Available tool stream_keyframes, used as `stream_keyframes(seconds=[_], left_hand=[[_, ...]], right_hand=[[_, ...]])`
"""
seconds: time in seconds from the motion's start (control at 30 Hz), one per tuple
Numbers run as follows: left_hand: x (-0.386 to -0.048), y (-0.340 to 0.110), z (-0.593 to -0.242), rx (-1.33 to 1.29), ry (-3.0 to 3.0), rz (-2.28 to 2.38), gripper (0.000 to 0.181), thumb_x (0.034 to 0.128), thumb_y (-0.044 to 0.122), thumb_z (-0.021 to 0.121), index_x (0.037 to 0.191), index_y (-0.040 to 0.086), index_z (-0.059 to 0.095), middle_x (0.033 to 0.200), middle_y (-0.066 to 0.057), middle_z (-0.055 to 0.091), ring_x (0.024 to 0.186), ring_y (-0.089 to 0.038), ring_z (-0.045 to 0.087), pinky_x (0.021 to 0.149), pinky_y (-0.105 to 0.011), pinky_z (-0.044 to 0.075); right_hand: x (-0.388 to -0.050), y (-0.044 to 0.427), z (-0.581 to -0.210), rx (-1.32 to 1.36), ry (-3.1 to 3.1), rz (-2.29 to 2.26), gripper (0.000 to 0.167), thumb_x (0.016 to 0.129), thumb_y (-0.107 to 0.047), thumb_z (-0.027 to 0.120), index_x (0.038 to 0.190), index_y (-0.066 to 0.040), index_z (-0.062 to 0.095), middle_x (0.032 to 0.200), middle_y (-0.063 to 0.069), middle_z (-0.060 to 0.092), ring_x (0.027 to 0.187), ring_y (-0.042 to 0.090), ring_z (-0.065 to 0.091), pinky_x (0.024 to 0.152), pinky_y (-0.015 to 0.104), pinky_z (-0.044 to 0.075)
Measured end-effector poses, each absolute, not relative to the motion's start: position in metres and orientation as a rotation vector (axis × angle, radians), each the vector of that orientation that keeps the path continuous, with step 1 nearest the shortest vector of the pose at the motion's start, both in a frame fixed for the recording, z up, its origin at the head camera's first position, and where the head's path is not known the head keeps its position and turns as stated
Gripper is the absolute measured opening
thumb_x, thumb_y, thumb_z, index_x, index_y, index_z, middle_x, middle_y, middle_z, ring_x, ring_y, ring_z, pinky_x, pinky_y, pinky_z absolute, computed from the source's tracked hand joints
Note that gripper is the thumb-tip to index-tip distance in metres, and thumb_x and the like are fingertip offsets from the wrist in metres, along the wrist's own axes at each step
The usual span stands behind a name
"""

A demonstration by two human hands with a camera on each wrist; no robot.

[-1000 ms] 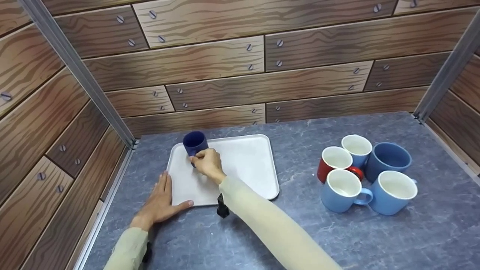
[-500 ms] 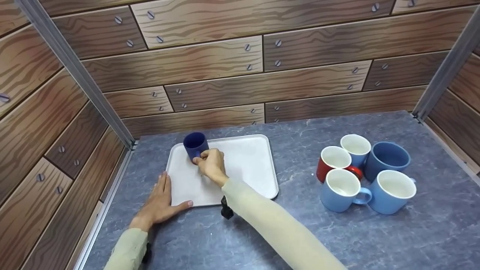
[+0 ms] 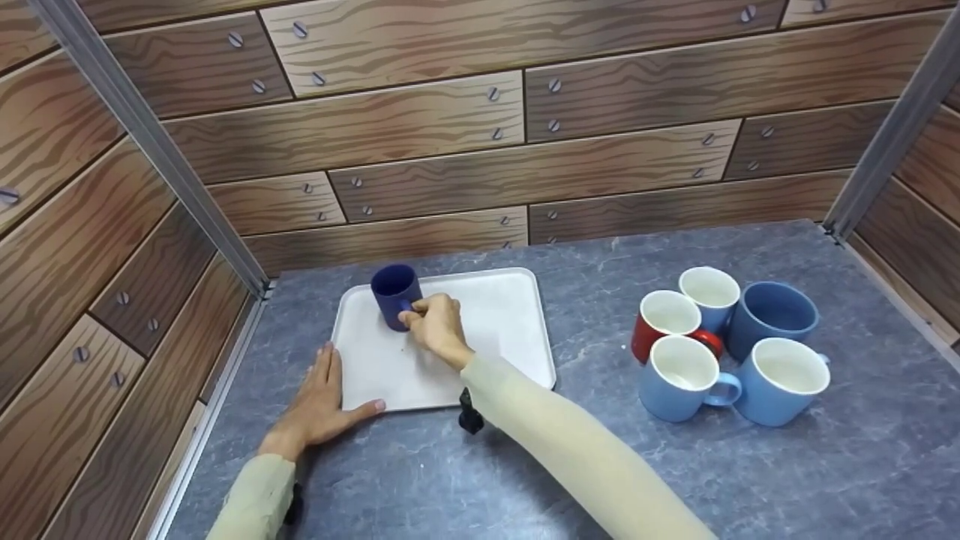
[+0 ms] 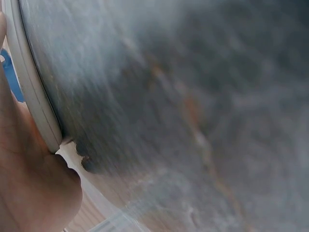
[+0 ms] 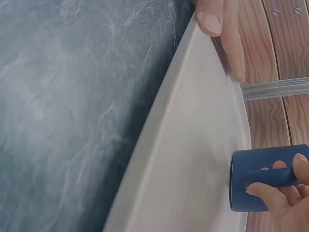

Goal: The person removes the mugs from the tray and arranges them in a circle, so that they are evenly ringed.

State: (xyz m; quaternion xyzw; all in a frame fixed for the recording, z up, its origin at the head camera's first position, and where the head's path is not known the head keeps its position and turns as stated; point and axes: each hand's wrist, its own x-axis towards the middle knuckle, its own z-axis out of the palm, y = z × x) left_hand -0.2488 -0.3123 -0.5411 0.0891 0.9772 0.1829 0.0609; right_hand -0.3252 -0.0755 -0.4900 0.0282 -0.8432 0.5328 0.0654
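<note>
A dark blue mug [image 3: 390, 300] stands upright at the far left of a white tray [image 3: 495, 337]. My right hand [image 3: 441, 326] grips its handle, which points toward the front right. In the right wrist view, fingers and thumb of the right hand [image 5: 285, 205] wrap the handle of the mug [image 5: 240, 195]. My left hand [image 3: 315, 405] lies at the tray's near left corner, fingers straight along the left edge and thumb at the front edge. The left wrist view has the palm of that hand [image 4: 34, 188] against the tray rim [image 4: 36, 92], with a blue bit of mug behind.
Several mugs cluster on the right of the grey marbled table [image 3: 600, 465]: a red one [image 3: 645, 339], light blue ones such as the front mug [image 3: 667, 390], and a wider blue one [image 3: 742, 334]. Wood-patterned walls [image 3: 420, 165] enclose the back and sides.
My right hand and the dark blue mug have shifted slightly to the right on the tray, and more of the handle shows. The left hand stays at the tray's corner.
</note>
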Motion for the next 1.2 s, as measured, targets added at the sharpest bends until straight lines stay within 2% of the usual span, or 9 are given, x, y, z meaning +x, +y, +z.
stream_keyframes(seconds=[0.17,0.4,0.63,0.9,1.2], left_hand=[[-0.248,-0.313,-0.540,0.255,2.944,0.561,0.137,0.0881,0.081,0.065,0.167,-0.009,-0.002,0.177,-0.028,-0.009,0.165,-0.047,-0.006,0.135,-0.060,0.005],[-0.247,-0.319,-0.539,0.242,2.944,0.564,0.137,0.0883,0.081,0.064,0.167,-0.008,-0.003,0.177,-0.028,-0.010,0.164,-0.047,-0.008,0.134,-0.061,0.004],[-0.249,-0.320,-0.537,0.249,2.940,0.557,0.136,0.0893,0.081,0.064,0.166,-0.010,-0.003,0.177,-0.029,-0.011,0.164,-0.047,-0.008,0.134,-0.061,0.003],[-0.247,-0.317,-0.541,0.256,2.945,0.566,0.135,0.0892,0.080,0.064,0.166,-0.010,-0.001,0.177,-0.029,-0.009,0.165,-0.047,-0.007,0.135,-0.059,0.003],[-0.247,-0.312,-0.540,0.272,2.939,0.576,0.136,0.0890,0.081,0.064,0.167,-0.008,-0.002,0.177,-0.027,-0.011,0.165,-0.046,-0.008,0.135,-0.059,0.003]], right_hand=[[-0.323,-0.061,-0.487,0.127,-2.533,1.640,0.010,0.092,-0.016,0.086,0.098,-0.008,0.087,0.093,0.006,0.083,0.078,0.007,0.067,0.080,0.027,0.061],[-0.315,-0.038,-0.474,0.147,-2.531,1.688,0.016,0.092,-0.016,0.086,0.104,-0.006,0.086,0.097,0.008,0.084,0.087,0.014,0.077,0.083,0.029,0.064],[-0.304,-0.008,-0.463,0.307,-2.473,1.619,0.011,0.091,-0.012,0.086,0.101,-0.006,0.087,0.090,0.008,0.083,0.077,0.011,0.075,0.073,0.024,0.061],[-0.287,0.029,-0.456,0.405,-2.426,1.650,0.014,0.091,-0.009,0.085,0.104,-0.004,0.086,0.091,0.013,0.083,0.077,0.012,0.076,0.066,0.020,0.058],[-0.259,0.075,-0.443,0.525,-2.364,1.793,0.020,0.092,-0.004,0.083,0.110,0.003,0.082,0.101,0.021,0.081,0.086,0.019,0.079,0.076,0.021,0.064]])
